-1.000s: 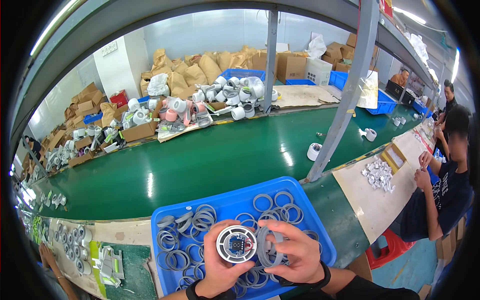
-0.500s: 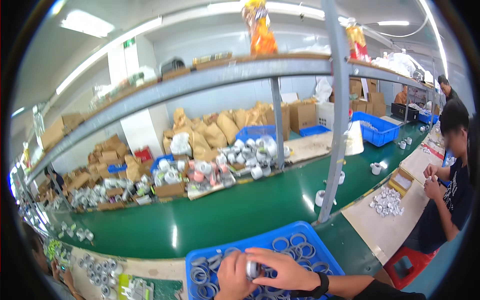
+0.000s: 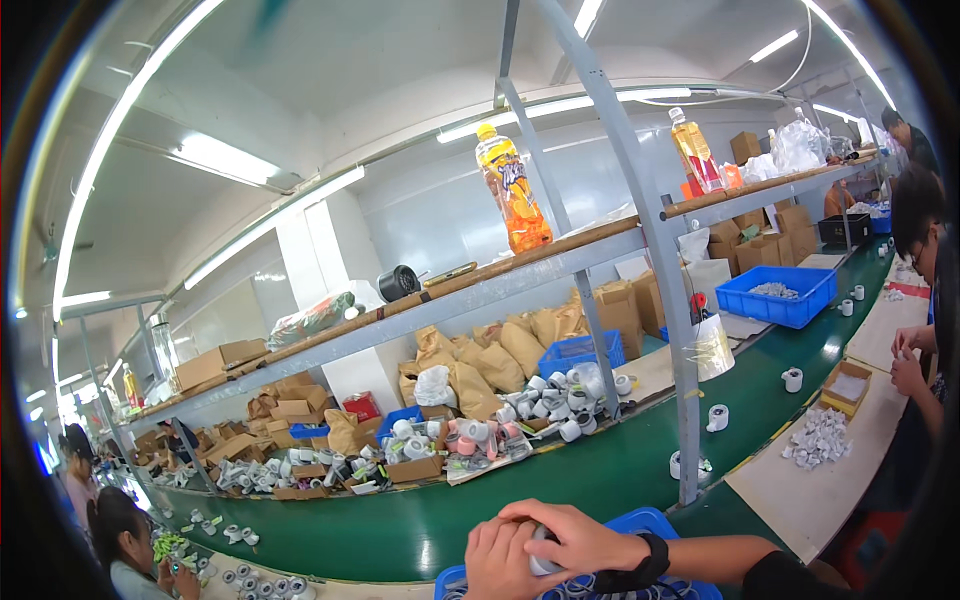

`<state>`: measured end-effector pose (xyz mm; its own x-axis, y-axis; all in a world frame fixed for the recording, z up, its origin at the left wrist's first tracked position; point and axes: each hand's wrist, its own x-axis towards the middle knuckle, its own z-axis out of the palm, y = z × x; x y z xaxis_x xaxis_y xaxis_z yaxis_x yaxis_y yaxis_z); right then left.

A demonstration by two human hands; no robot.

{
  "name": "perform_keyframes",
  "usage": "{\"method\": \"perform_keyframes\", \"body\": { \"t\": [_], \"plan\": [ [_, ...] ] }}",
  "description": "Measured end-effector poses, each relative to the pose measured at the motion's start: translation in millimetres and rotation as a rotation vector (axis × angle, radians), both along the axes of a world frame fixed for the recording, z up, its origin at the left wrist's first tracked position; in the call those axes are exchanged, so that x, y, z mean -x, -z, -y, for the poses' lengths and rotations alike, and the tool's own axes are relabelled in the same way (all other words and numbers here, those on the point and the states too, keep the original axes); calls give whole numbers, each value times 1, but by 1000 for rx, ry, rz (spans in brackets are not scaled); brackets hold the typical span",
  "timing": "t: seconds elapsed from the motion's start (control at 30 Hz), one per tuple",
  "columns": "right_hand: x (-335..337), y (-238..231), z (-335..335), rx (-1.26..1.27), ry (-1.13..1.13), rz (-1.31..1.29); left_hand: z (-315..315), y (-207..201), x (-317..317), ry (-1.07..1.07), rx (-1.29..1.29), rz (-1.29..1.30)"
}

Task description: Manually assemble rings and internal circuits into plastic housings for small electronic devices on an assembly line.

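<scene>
A post (image 3: 683, 400) stands beyond the blue tray (image 3: 640, 521); left hand (image 3: 502, 562) and right hand (image 3: 588, 540) clasp a pale part (image 3: 543, 553) between them.

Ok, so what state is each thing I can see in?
Left grip: closed on a pale part
Right grip: closed over the same part
Blue tray: open-topped, partly hidden
Blue crate: open, holding small pale pieces
Yellow-capped bottle: standing, capped
Ceiling light: lit
Small yellow box: open
</scene>
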<state>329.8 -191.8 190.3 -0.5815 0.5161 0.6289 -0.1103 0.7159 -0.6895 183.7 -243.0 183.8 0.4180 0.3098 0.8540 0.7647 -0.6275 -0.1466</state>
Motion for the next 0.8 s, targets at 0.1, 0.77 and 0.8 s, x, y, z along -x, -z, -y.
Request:
{"method": "perform_keyframes", "body": {
  "t": [0.1,0.77,0.8],
  "plan": [
    [-4,-4,13,-180,-31,-153,3,-15,7,250,40,86],
    [44,54,-117,-135,357,-394,-164,55,0,237,396,1029],
    [48,60,-131,-303,432,-372,-172,56,5,162,325,906]
  ]
}}
